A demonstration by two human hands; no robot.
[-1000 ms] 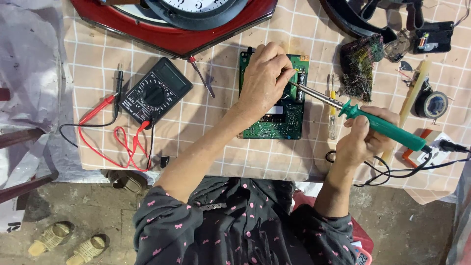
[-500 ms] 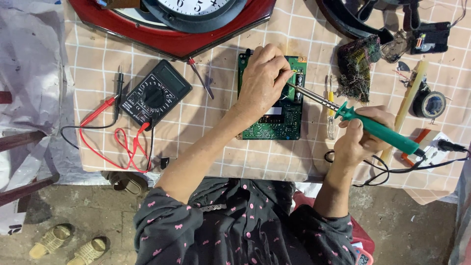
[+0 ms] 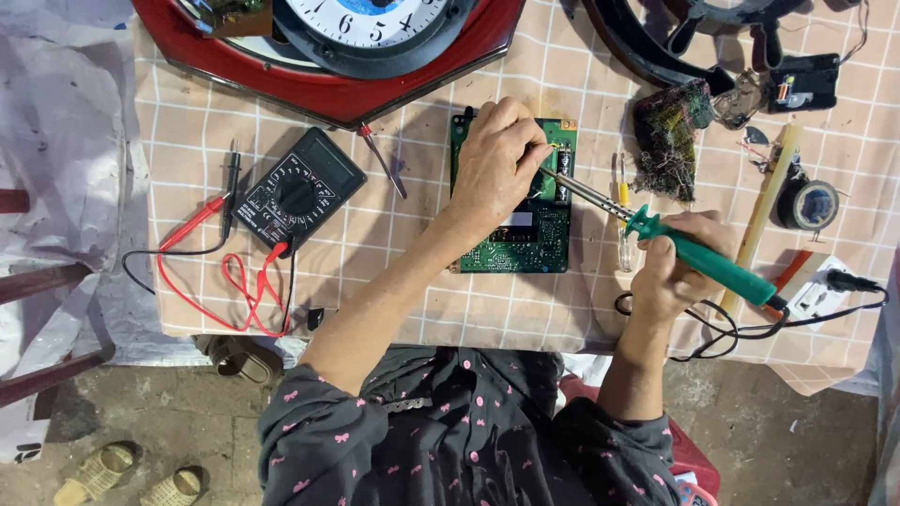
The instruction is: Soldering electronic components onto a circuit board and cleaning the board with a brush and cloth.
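Note:
A green circuit board (image 3: 525, 239) lies flat on the checked tablecloth (image 3: 422, 300). My left hand (image 3: 497, 159) rests on the board's upper part, its fingers pinched together near the top edge; what they pinch is too small to make out. My right hand (image 3: 680, 267) grips a soldering iron (image 3: 698, 258) by its green handle. The iron's metal shaft slants up and left, and its tip meets the board right at my left fingertips.
A black multimeter (image 3: 298, 192) with red and black leads lies to the left. A red-framed wall clock (image 3: 328, 47) fills the back. A small screwdriver (image 3: 382, 161), a dark wire pad (image 3: 667, 136), tape roll (image 3: 808, 204) and white power socket (image 3: 817, 290) sit around.
The iron's tip has moved slightly up and left along the board toward my left fingertips. My left hand has stayed on the board.

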